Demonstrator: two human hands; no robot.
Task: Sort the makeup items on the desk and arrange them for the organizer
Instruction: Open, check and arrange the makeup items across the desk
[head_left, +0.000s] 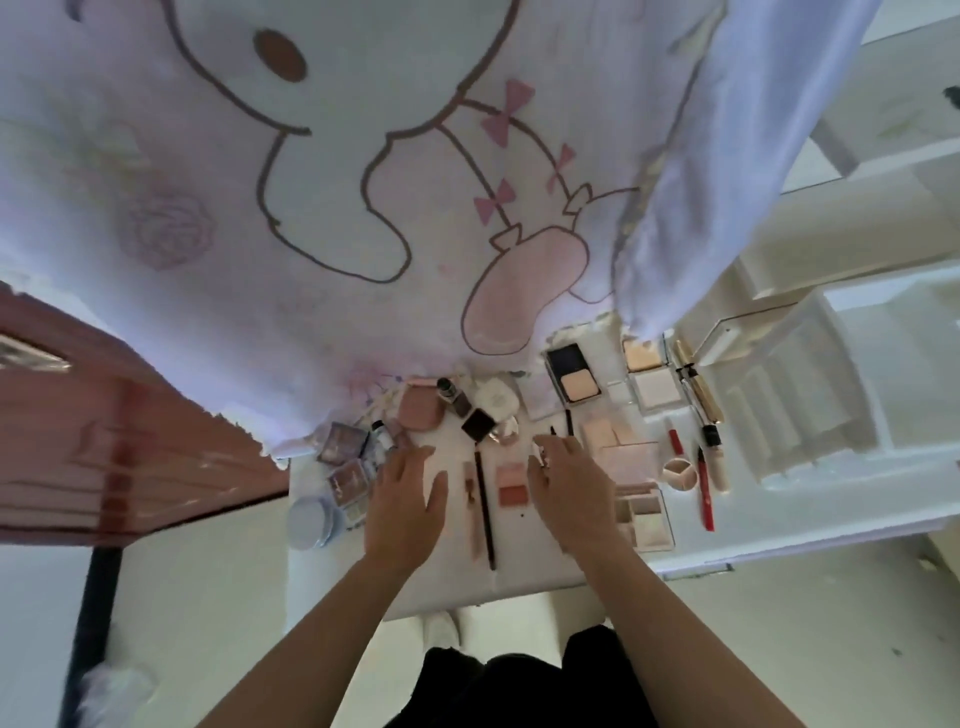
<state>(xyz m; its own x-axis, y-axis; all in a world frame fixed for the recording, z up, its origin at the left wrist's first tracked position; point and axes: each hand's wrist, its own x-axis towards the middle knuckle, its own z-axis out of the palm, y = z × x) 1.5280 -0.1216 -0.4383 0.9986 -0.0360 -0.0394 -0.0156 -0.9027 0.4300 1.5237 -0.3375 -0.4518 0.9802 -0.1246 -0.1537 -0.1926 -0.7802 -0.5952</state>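
Note:
Makeup lies spread over a small white desk (524, 566). My left hand (408, 501) rests flat with fingers apart beside small eyeshadow palettes (347, 467) at the left. My right hand (574, 486) hovers over the middle, its fingertips closed on a small dark-tipped item (543, 457) that is too blurred to name. Between the hands lie a long dark pencil (484, 512), a beige stick (471, 506) and a pink blush palette (511, 486). Red pens (704, 491), a pink compact (420, 410) and open powder compacts (574, 376) lie around. A clear organizer (810, 395) stands at the right.
A blanket with a cartoon print (363, 182) hangs over the far side of the desk. A brown wooden panel (104, 441) is at the left. A round blue jar (311, 522) sits at the desk's left edge. White shelving (893, 171) fills the right.

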